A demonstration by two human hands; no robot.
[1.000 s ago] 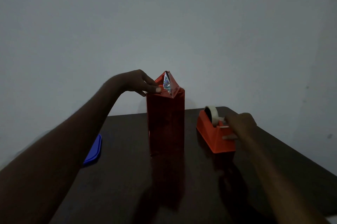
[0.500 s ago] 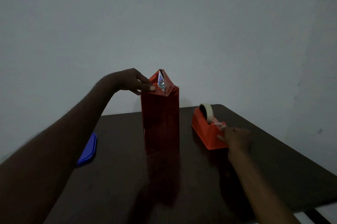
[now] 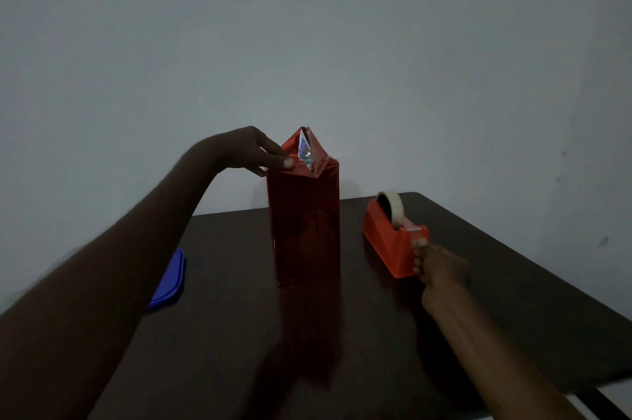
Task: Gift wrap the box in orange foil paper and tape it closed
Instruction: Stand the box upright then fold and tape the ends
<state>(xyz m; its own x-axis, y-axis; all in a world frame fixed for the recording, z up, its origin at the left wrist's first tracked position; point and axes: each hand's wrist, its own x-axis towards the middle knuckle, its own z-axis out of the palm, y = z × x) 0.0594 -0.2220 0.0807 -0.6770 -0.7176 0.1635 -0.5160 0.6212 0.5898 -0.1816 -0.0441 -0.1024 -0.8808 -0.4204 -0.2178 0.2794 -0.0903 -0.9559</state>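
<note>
Standing upright mid-table, the foil-wrapped box (image 3: 304, 228) has its top flaps pinched by the left hand (image 3: 244, 152); at 3 o'clock the right hand (image 3: 441, 265) curls against the tape dispenser (image 3: 393, 238), grip unclear; blue lid (image 3: 169, 279) at 9 o'clock overhangs the table (image 3: 222, 351) edge

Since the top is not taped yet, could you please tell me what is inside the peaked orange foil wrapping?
Through the gap in the tall orange foil-wrapped box, only the foil's shiny silver inner side shows. The box itself is fully covered.

A dim, plain room, likely a home. A dark wooden desk (image 3: 478, 300) stands against a bare pale wall (image 3: 410, 60). An orange tape dispenser (image 3: 390, 241) sits near its far right corner
</note>
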